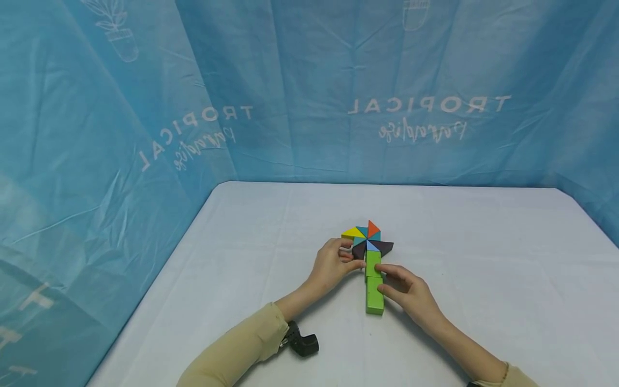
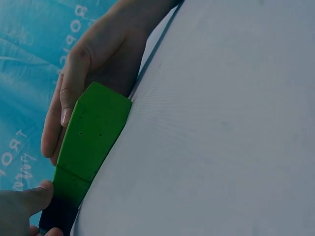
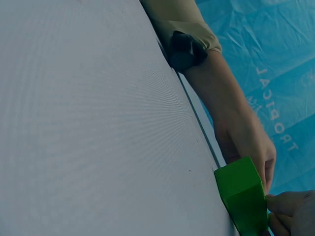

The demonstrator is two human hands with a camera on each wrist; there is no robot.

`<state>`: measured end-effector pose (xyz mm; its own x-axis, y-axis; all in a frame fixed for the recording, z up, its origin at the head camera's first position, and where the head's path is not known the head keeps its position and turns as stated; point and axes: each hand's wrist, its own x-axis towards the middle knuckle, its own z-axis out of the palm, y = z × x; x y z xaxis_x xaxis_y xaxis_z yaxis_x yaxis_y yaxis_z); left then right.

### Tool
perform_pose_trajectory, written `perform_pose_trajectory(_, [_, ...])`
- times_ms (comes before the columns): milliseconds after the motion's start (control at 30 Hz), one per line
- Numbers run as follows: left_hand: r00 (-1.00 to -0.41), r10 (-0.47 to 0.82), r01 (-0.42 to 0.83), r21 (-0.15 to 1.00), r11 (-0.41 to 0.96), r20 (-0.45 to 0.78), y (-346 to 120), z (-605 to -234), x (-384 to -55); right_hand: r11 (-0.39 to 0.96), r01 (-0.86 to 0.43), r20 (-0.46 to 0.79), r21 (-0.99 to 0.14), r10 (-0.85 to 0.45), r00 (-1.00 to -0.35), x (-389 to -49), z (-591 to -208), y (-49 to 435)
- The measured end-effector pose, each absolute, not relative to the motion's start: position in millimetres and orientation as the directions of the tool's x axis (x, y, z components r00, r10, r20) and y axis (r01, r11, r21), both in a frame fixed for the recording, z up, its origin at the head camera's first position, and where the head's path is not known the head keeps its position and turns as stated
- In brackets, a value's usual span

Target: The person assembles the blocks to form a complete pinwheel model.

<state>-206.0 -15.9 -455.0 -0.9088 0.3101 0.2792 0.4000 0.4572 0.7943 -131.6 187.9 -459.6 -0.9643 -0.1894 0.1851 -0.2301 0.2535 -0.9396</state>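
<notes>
A pinwheel of small triangular blocks lies flat on the table: an orange triangle (image 1: 373,229), a yellow triangle (image 1: 353,233), dark triangles (image 1: 384,246), teal ones and a light blue triangle (image 1: 371,246). Below it, an upper green block (image 1: 373,263) and a lower green block (image 1: 374,295) form a straight stem, end to end. My left hand (image 1: 333,263) touches the upper block's left side with the thumb, its fingers beside the pinwheel's left side. From the right, my right hand (image 1: 416,298) rests its index finger on the upper block and its thumb against the lower one.
A white cloth covers the table (image 1: 271,226). Blue printed curtains (image 1: 309,107) hang behind it and along its left. A black wrist-worn device (image 1: 303,343) juts from the left sleeve (image 1: 242,344), low over the cloth.
</notes>
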Motion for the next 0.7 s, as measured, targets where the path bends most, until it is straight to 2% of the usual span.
perform_pose_trajectory(700, [-0.925,0.28,0.359,0.839,0.408,0.259,-12.7,-457.0,-214.0,0.252,-0.236,0.191,-0.938,-0.193,-0.963,-133.5,-461.1,187.8])
